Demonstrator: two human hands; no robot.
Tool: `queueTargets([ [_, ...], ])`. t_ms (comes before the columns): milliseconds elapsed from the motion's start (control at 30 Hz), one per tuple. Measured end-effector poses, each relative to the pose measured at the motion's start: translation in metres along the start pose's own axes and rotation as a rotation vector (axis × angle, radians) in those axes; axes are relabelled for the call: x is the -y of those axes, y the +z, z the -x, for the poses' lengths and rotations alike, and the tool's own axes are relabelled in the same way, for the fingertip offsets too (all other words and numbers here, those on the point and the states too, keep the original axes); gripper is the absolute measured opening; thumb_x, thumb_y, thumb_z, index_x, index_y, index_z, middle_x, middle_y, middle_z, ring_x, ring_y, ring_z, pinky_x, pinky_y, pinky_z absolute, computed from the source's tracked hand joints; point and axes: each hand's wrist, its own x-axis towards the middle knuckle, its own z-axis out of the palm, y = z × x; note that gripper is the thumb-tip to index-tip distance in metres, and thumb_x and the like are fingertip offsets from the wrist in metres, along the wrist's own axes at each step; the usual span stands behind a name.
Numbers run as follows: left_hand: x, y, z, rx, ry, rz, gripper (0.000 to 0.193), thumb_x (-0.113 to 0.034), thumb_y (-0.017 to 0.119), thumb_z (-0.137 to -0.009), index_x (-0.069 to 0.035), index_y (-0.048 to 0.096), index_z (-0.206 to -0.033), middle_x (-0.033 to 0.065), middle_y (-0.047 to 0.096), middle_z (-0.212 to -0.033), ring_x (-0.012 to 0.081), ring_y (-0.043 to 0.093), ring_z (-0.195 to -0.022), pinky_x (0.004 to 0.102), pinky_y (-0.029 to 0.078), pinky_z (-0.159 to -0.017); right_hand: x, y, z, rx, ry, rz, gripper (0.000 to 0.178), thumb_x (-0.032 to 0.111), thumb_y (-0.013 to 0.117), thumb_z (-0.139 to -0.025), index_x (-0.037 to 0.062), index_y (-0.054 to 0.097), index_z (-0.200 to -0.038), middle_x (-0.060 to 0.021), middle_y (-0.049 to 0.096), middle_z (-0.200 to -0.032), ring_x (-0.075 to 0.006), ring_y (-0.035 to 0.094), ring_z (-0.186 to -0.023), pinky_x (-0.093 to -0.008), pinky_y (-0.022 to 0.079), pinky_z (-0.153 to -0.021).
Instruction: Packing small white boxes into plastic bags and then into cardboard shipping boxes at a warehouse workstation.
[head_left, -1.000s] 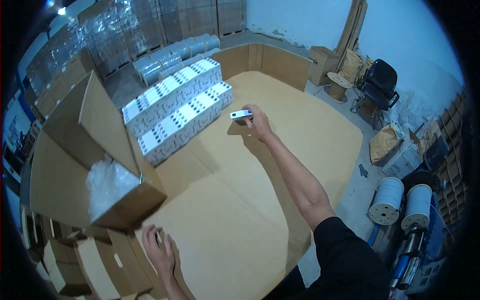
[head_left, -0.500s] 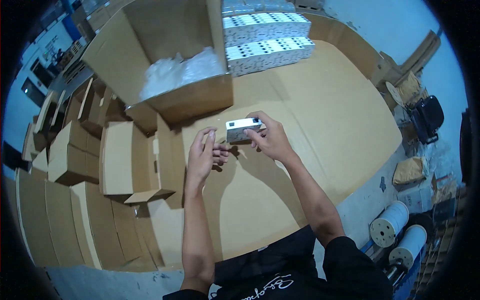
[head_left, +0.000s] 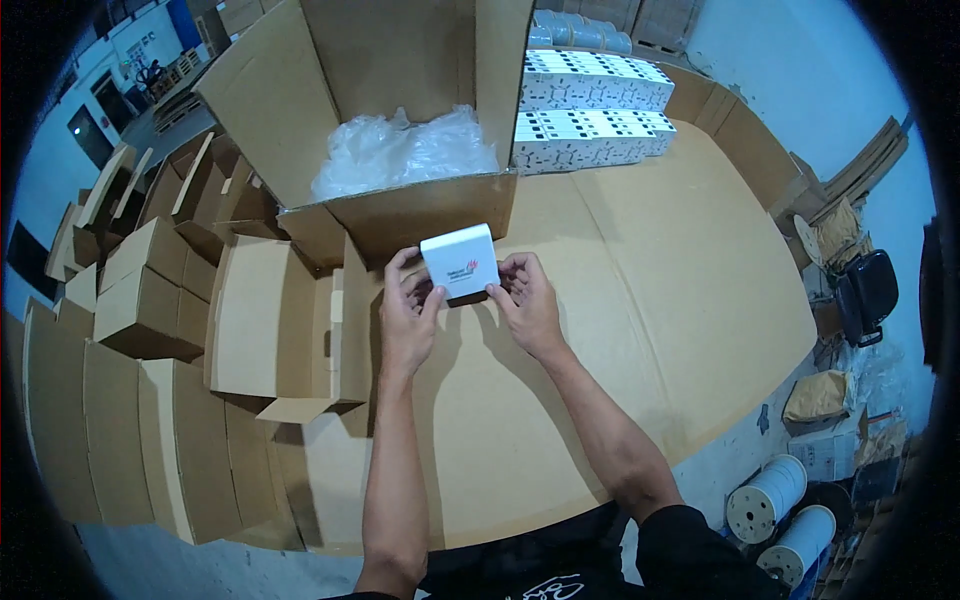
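Observation:
Between my two hands I hold a small white box with a printed mark on its face, raised above the cardboard-covered table. Fingers and thumb of my left hand grip its left side and lower left corner. My right hand pinches it at the lower right edge. Just beyond my hands stands a big open carton with clear plastic bags inside. To my left lies an open, shallower cardboard box. Stacked rows of white boxes stand at the back.
More brown cartons crowd the left side. Cardboard sheet covers the table, with an upright cardboard rim at its far right. Beyond the right edge are cable spools, a black chair and a brown paper package.
My left hand has closed on the white box, which only my right hand held before. The box has turned so its broad printed face shows. The view has shifted slightly.

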Motion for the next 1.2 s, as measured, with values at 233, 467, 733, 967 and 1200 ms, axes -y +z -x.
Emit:
queueTargets([
  [233, 0.0, -0.012, -0.003, 0.112, -0.065, -0.273, 0.039, 0.007, 0.06, -0.096, 0.0, 0.053, -0.135, 0.0121, 0.067, -0.12, 0.0201, 0.063, -0.116, 0.0345, 0.05, -0.101, 0.012, -0.001, -0.004, 0.0, -0.123, 0.321, 0.046, -0.002, 0.071, -0.087, 0.004, 0.051, -0.128, -0.0195, 0.069, -0.112, -0.0337, 0.068, -0.107, -0.0456, 0.051, -0.096],
  [467, 0.007, -0.017, 0.001, 0.093, 0.013, -0.351, 0.037, 0.002, 0.062, -0.096, -0.003, 0.058, -0.132, 0.016, 0.072, -0.116, 0.0237, 0.071, -0.11, 0.0358, 0.055, -0.095, 0.007, -0.003, -0.001, 0.046, -0.162, 0.436, 0.046, 0.0, 0.07, -0.087, 0.0065, 0.053, -0.129, -0.0149, 0.069, -0.113, -0.034, 0.063, -0.113, -0.0474, 0.042, -0.104],
  [733, 0.0, -0.01, 0.005, 0.027, 0.125, -0.366, 0.054, -0.01, 0.068, -0.096, -0.003, 0.045, -0.145, 0.0157, 0.064, -0.128, 0.0248, 0.061, -0.122, 0.0385, 0.047, -0.107, 0.02, -0.009, 0.002, 0.086, -0.137, 0.455, 0.057, -0.005, 0.062, -0.083, 0.0038, 0.047, -0.138, -0.0185, 0.065, -0.123, -0.037, 0.06, -0.118, -0.0483, 0.042, -0.108],
  [967, -0.044, -0.006, 0.007, -0.216, 0.348, -0.459, 0.028, -0.013, 0.061, -0.1, 0.002, 0.06, -0.124, 0.0167, 0.068, -0.112, 0.0309, 0.066, -0.106, 0.0425, 0.052, -0.096, 0.009, -0.024, -0.003, -0.063, -0.207, 0.678, 0.059, -0.008, 0.059, -0.077, 0.0012, 0.05, -0.135, -0.0192, 0.062, -0.126, -0.0394, 0.055, -0.124, -0.049, 0.042, -0.11],
  [1200, -0.128, 0.029, -0.098, -0.313, 0.491, -0.501, 0.011, -0.006, 0.063, -0.094, 0.003, 0.068, -0.099, 0.0159, 0.072, -0.091, 0.0276, 0.071, -0.085, 0.0392, 0.056, -0.081, -0.004, -0.032, -0.005, -0.165, -0.218, 0.755, 0.052, -0.003, 0.06, -0.074, 0.0023, 0.057, -0.126, -0.0167, 0.062, -0.121, -0.0368, 0.055, -0.119, -0.0491, 0.04, -0.106],
])
